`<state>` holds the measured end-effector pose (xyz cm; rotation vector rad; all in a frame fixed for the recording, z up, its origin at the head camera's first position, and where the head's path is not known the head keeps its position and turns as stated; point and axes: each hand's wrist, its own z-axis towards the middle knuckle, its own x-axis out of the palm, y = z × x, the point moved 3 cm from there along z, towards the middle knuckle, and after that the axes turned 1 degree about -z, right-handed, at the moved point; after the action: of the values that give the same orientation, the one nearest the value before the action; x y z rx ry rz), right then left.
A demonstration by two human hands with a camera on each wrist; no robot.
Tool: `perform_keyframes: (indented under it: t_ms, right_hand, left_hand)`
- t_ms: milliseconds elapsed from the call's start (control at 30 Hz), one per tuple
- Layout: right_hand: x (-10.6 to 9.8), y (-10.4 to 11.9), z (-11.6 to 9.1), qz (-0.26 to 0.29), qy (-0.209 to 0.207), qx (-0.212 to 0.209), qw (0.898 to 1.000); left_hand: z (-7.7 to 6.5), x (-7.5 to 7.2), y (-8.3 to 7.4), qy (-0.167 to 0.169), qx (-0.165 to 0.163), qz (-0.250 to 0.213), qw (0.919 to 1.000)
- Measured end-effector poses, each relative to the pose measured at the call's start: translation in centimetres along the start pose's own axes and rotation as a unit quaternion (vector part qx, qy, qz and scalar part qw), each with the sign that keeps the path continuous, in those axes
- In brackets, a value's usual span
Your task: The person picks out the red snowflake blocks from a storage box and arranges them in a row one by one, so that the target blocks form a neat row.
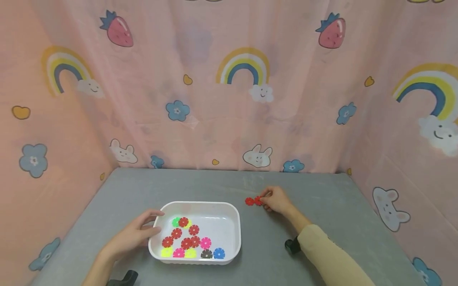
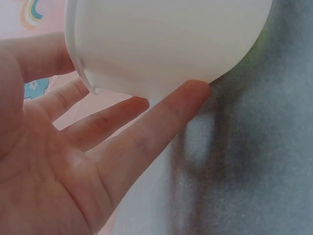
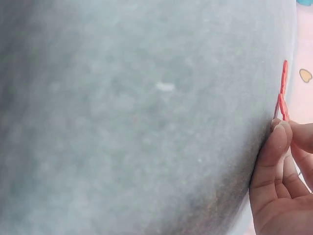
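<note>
My right hand [image 1: 276, 200] pinches a red notched plastic disc [image 1: 258, 200] between thumb and fingertips, low over the grey table. Joined to its left side is another red disc [image 1: 249, 201]. From the right wrist, the pair of discs [image 3: 283, 90] appears nearly edge-on, in a line away from the fingertips. My left hand [image 1: 137, 228] holds the white plastic tray [image 1: 234, 222] at its left side, fingertips over the rim. Seen from the left wrist, the fingers spread along the tray's outer wall [image 2: 171, 44]. Inside the tray lie several loose discs, including a red one [image 1: 194, 229].
Green, yellow, pink, black and blue discs [image 1: 219, 253] lie mostly along the tray's near side. The grey table [image 1: 200, 186] meets a pink patterned curtain [image 1: 200, 139] at the back and both sides. A black strap piece [image 1: 292, 245] shows at the right wrist.
</note>
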<state>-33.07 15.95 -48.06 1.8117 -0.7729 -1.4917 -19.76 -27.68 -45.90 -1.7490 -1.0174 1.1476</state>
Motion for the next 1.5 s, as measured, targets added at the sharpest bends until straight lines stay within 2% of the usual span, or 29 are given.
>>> perform_keyframes:
  t_ms: [167,300,567,800,967,1200,1333,1500]
  right_hand:
    - [-0.1,-0.1,0.1,-0.007,-0.002,0.01,1.0]
    - [-0.4,0.0,0.1,-0.015,-0.001,0.001,1.0]
    - [-1.5,1.3,-0.5,-0.025,-0.009,-0.06,0.998]
    - [-1.9,4.0,-1.9,-0.037,-0.03,-0.094,0.994]
    - [-1.2,6.0,-3.5,-0.039,-0.044,-0.111,0.992]
    - [0.2,8.8,-5.2,0.029,-0.019,-0.116,0.993]
    - [1.0,10.3,-6.2,0.047,-0.003,-0.146,0.988]
    - [2.2,11.8,-7.4,0.037,0.005,-0.176,0.984]
  left_hand:
    - [0.0,0.1,0.0,0.004,0.002,0.0,1.0]
    - [0.0,0.1,0.0,0.004,0.001,0.001,1.0]
    - [0.1,0.1,0.0,-0.001,-0.002,0.002,1.0]
    - [0.0,0.0,0.0,-0.003,-0.004,0.005,1.0]
    - [0.0,0.0,0.0,0.001,-0.002,0.004,1.0]
    - [0.1,-0.1,0.1,0.009,0.005,0.001,0.9999]
    - [0.3,-0.1,0.2,0.012,0.009,0.005,0.9999]
    - [0.3,-0.1,0.1,0.011,0.009,0.004,0.9999]
